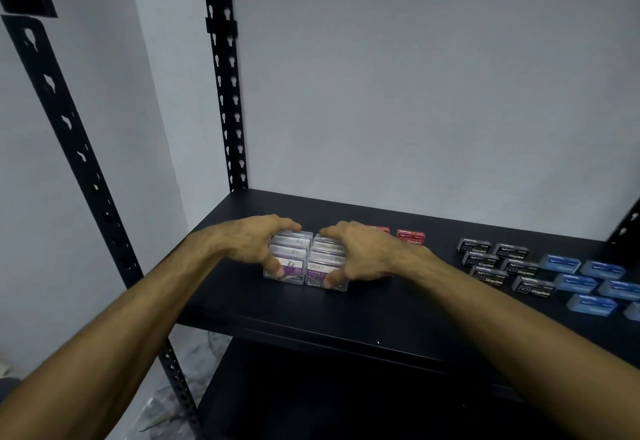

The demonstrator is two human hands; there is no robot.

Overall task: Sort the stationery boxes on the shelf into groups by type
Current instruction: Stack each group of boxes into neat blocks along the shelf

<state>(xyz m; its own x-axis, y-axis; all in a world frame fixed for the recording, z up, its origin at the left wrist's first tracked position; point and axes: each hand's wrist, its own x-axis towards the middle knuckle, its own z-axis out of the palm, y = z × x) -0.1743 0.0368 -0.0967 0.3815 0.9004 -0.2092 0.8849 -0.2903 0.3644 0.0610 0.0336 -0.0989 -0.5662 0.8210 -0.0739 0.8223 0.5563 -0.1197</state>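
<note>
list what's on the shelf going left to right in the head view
left hand → clear paper clip boxes → right hand → red staple boxes → black staple boxes → blue boxes

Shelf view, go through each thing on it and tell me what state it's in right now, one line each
Clear plastic paper clip boxes: two rows side by side, closed, gripped from both sides.
Left hand: curled round the left row.
Right hand: curled round the right row.
Red staple boxes: closed, partly hidden behind the right hand.
Black staple boxes: closed, grouped.
Blue staple boxes: closed, grouped at the right.
Black metal shelf: level.
</note>
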